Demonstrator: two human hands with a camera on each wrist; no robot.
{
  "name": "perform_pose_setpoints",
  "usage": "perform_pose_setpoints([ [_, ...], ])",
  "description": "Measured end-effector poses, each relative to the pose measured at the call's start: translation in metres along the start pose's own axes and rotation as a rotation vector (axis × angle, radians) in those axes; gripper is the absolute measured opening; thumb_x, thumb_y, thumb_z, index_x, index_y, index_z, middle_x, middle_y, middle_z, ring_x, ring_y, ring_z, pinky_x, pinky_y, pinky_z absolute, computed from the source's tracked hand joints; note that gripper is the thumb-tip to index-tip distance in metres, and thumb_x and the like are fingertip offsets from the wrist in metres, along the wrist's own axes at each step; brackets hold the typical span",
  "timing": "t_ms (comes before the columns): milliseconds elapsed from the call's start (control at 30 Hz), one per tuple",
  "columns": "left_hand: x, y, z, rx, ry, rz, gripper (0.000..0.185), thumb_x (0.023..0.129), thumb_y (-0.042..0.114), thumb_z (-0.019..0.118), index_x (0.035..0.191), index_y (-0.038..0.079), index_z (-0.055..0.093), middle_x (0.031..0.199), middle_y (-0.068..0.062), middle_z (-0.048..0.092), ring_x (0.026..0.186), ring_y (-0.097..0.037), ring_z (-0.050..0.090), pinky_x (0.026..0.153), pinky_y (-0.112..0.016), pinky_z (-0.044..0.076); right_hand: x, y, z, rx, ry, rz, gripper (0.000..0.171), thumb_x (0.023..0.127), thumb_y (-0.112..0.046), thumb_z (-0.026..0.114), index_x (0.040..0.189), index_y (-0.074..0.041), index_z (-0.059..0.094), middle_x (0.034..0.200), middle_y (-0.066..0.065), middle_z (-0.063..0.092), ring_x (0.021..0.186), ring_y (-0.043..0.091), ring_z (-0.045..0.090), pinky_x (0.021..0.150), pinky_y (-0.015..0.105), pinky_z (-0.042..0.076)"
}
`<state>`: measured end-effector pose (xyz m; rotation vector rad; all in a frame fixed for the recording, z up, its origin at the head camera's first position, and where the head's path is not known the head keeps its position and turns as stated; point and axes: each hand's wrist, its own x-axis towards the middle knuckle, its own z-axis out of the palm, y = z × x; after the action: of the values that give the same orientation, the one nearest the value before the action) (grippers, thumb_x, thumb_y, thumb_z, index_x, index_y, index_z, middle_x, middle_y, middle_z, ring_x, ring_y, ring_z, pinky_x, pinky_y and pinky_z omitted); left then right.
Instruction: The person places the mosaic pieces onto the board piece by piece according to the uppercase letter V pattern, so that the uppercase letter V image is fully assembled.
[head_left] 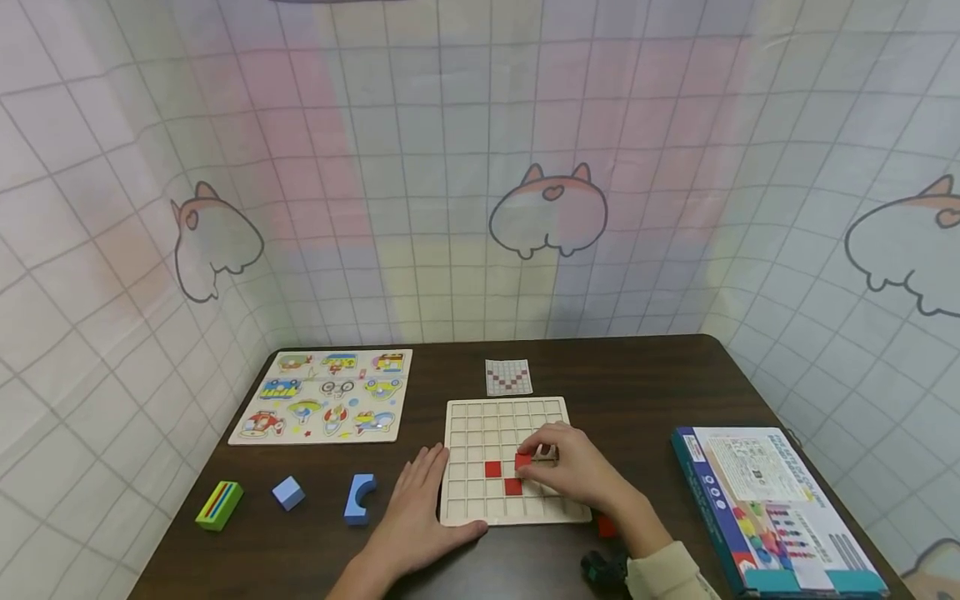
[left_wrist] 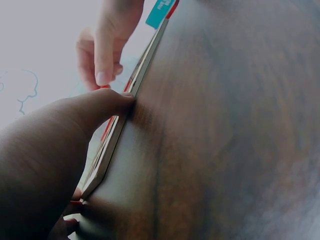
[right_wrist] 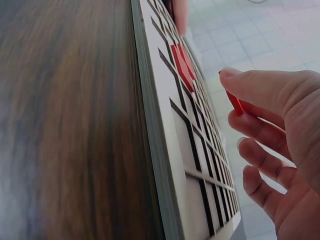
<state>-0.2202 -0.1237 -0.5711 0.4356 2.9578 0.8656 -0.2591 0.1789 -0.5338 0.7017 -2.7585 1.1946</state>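
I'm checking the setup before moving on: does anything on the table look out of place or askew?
One red tile lies loose on the table, off the grid board, by the right hand, which pinches another tile. Otherwise nothing stands out.

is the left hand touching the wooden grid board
Touching. In the left wrist view the left hand presses its thumb against the edge of the wooden grid board; the head view shows it flat on the table beside that edge.

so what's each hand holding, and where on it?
The right hand pinches a red square tile by its edge, thumb and forefinger, over the grid board. The left hand holds nothing; it lies flat on the table against the board's left edge.
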Motion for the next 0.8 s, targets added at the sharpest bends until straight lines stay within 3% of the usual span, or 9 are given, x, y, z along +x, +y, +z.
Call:
perform_pose_setpoints([
  [400,0.0,0.002,-0.002,0.001,0.005,0.012,0.133,0.077,0.09,0.078,0.175,0.013,0.034,0.182,-0.009,0.033,0.173,-0.035,0.022,0.141,-0.063,0.021,0.012,-0.005,0.016,-0.005,-0.026,-0.03,0.018,0.093,-0.03,0.092,0.109,-0.027,0.084,0.102,-0.015,0.077,0.097,0.016,0.065,0.084,0.028,0.055],
  [800,0.0,0.002,-0.001,-0.006,0.007,0.014,0.133,0.077,0.089,0.08,0.175,0.012,0.034,0.183,-0.011,0.033,0.174,-0.036,0.021,0.141,-0.063,0.02,0.023,-0.018,0.026,0.012,-0.039,-0.03,0.018,0.096,-0.026,0.089,0.112,-0.022,0.084,0.106,-0.01,0.079,0.101,0.02,0.067,0.089,0.034,0.057],
])
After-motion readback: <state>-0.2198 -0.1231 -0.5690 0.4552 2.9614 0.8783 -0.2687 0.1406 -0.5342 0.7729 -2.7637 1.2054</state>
